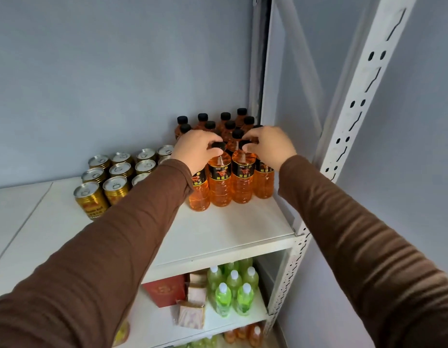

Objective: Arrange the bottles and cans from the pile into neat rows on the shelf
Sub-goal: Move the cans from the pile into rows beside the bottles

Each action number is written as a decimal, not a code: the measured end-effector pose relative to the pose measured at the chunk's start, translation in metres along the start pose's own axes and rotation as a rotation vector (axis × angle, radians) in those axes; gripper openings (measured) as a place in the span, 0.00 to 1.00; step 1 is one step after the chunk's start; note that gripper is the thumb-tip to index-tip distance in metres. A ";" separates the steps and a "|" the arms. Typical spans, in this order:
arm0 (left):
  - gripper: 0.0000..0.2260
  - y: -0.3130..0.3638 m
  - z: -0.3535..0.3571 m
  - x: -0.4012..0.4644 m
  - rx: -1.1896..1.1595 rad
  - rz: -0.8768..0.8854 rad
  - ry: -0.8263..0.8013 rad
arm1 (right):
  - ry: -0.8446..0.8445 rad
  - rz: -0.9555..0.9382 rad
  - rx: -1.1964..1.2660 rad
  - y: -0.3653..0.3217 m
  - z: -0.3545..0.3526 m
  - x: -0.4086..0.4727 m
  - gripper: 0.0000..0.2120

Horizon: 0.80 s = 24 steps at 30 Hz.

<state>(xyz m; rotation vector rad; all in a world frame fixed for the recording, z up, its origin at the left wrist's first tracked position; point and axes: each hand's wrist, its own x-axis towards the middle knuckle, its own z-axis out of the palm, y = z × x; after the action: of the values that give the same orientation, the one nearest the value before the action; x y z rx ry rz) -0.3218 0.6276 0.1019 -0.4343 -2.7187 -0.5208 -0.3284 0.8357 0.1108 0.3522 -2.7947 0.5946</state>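
On a white shelf (233,229), the left hand (196,149) and right hand (270,144) each curl around the black cap of an orange bottle (219,182), beside gold cans (91,198).

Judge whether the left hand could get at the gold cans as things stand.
Probably yes, once freed: the left hand grips an orange bottle's cap, and the gold cans stand uncovered just to its left.

Pale blue-grey walls (92,71) meet behind a white perforated steel upright (353,109).

"能量王" on orange bottle labels (219,171)
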 end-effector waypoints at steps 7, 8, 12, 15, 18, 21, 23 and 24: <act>0.23 -0.006 -0.006 -0.003 -0.062 -0.018 -0.052 | -0.045 0.034 0.157 0.004 -0.008 0.000 0.17; 0.25 -0.010 -0.009 -0.005 -0.049 -0.028 -0.056 | -0.027 0.063 0.179 0.006 -0.009 0.001 0.17; 0.18 -0.026 -0.018 -0.014 0.091 -0.067 -0.024 | -0.026 0.132 0.033 0.011 -0.008 0.003 0.17; 0.14 -0.027 -0.020 -0.020 0.102 -0.053 -0.029 | -0.036 0.144 -0.052 0.013 -0.005 0.006 0.17; 0.14 -0.024 -0.022 -0.020 0.104 -0.040 -0.030 | -0.010 0.149 -0.112 0.014 -0.003 0.008 0.14; 0.15 -0.023 -0.023 -0.019 0.094 -0.048 -0.043 | 0.019 0.134 -0.129 0.015 0.001 0.008 0.14; 0.16 -0.024 -0.023 -0.019 0.075 -0.056 -0.045 | 0.014 0.130 -0.108 0.016 0.001 0.008 0.16; 0.16 -0.025 -0.023 -0.020 0.056 -0.062 -0.045 | 0.008 0.127 -0.093 0.016 0.001 0.007 0.17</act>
<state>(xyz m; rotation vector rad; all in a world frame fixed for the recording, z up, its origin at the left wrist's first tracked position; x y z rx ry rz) -0.3064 0.5917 0.1070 -0.3528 -2.7897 -0.4545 -0.3399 0.8484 0.1063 0.1544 -2.8408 0.4896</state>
